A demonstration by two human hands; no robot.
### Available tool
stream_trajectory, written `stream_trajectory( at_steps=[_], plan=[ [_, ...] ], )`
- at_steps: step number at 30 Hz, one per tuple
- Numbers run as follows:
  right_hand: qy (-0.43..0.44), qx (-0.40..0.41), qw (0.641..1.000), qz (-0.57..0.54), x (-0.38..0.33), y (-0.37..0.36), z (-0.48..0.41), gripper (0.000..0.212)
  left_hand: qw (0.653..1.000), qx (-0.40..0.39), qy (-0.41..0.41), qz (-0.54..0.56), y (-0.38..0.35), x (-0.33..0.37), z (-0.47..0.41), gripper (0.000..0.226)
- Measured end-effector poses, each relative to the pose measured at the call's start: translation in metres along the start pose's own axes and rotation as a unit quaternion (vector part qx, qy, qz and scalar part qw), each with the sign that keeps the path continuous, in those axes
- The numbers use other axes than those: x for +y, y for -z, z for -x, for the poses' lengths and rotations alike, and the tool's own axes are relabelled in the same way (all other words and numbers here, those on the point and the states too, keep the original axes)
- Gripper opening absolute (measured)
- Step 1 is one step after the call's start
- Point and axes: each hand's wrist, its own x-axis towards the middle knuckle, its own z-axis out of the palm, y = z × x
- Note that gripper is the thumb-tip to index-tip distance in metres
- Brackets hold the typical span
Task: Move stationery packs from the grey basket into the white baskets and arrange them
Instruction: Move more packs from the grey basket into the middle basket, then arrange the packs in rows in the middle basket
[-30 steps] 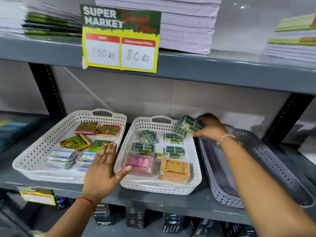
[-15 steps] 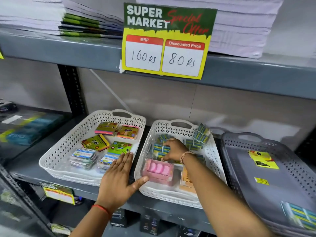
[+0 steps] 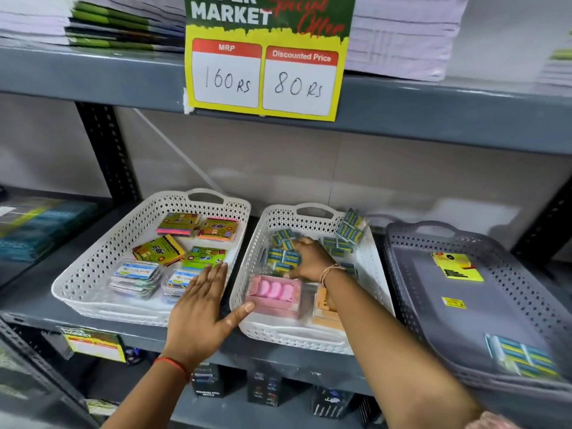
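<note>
1. Stationery packs: coloured ones sit in the left white basket [image 3: 93,274], untouched since a moment ago.
2. Left hand [image 3: 201,311] spread flat, empty, across the gap between the white baskets, as before.
3. Right hand [image 3: 309,261] now down in the middle white basket [image 3: 376,274], fingers curled on the blue packs [image 3: 283,258]; grip unclear.
4. Blue pack [image 3: 351,226] leaning on the rim awaits arranging.
5. Grey basket [image 3: 402,258], far right, holds one last pack [image 3: 523,356].

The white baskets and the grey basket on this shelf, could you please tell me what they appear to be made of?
The left white basket and the middle white basket look like moulded plastic with a matte finish: walls pierced in a regular lattice, handles formed into the rim. The grey basket appears to be the same kind of plastic, with punched holes and a slight sheen on its floor.
</note>
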Motion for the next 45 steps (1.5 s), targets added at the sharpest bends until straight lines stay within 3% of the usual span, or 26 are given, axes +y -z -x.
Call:
stream_trajectory(
  at_steps=[7,11,13,15,18,20,24,30,34,36,40,45],
  plan=[
    [0.020,0.149,0.988,-0.047,0.029,0.039,0.066,0.064,0.994,0.023,-0.096,0.037,-0.012,0.044,0.008,0.103],
    [-0.018,0.213,0.975,-0.061,0.074,0.074,0.119,0.054,0.988,0.021,-0.148,0.050,-0.025,0.073,0.007,0.100],
    [-0.080,0.174,0.980,-0.047,0.108,0.093,0.144,0.054,0.987,0.021,-0.152,0.048,-0.028,0.079,0.005,0.100],
    [-0.182,0.065,0.981,-0.035,0.144,0.110,0.170,0.061,0.988,0.022,-0.149,0.046,-0.030,0.079,0.004,0.101],
    [-0.320,-0.111,0.932,0.126,0.189,0.120,0.206,0.070,0.988,0.019,-0.150,0.037,-0.032,0.078,0.004,0.101],
    [-0.344,-0.174,0.896,0.219,0.207,0.114,0.221,0.058,0.988,0.016,-0.151,0.037,-0.031,0.076,0.004,0.101],
    [-0.333,-0.133,0.909,0.210,0.223,0.105,0.230,0.045,0.988,0.017,-0.148,0.033,-0.031,0.078,0.004,0.100],
    [-0.325,-0.063,0.932,0.149,0.209,0.117,0.225,0.054,0.987,0.014,-0.152,0.041,-0.027,0.080,0.005,0.101],
    [-0.213,0.048,0.972,0.081,0.159,0.143,0.193,0.033,0.989,0.024,-0.138,0.053,-0.022,0.077,0.005,0.103],
    [-0.149,0.081,0.984,0.058,0.127,0.150,0.167,0.046,0.992,0.017,-0.110,0.053,-0.020,0.068,0.003,0.108],
    [-0.053,0.045,0.997,0.032,0.069,0.137,0.109,0.075,0.998,0.010,-0.051,0.032,-0.017,0.044,-0.002,0.113],
    [-0.053,-0.047,0.995,0.069,0.046,0.087,0.048,0.078,0.999,-0.011,-0.044,0.006,-0.019,0.036,-0.005,0.117]
  ],
)
